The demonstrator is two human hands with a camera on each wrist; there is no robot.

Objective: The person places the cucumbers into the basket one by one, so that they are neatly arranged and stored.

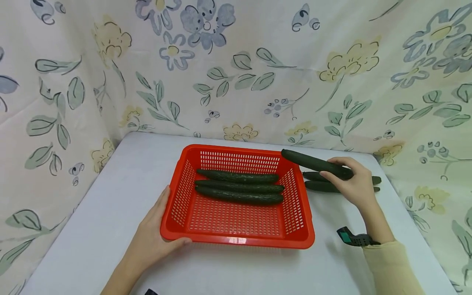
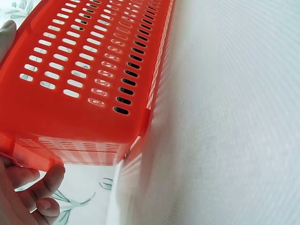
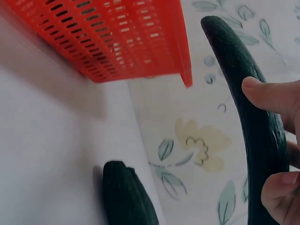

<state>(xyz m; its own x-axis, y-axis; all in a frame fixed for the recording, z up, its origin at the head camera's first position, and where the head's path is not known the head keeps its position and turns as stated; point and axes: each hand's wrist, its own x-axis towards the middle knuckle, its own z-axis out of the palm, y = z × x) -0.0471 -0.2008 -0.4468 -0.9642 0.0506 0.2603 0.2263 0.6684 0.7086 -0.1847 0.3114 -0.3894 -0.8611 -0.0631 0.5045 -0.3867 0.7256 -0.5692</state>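
Note:
A red plastic basket (image 1: 236, 240) with slotted walls stands mid-table in the head view. Three dark green cucumbers (image 1: 239, 187) lie side by side across its far half. My left hand (image 1: 153, 235) grips the basket's near left corner, thumb along the front rim; the left wrist view shows its fingers (image 2: 49, 180) curled at the rim. To the right of the basket, my right hand (image 1: 355, 184) holds a cucumber (image 1: 307, 160) up in the air, its tip over the basket's far right corner. Two more cucumbers (image 1: 321, 187) lie on the table beneath that hand, partly hidden by it.
A white table (image 1: 110, 196) carries everything. Floral cloth (image 1: 236, 94) hangs behind it and along both sides. On the right wrist sits a dark band with a green-faced device (image 1: 354, 238).

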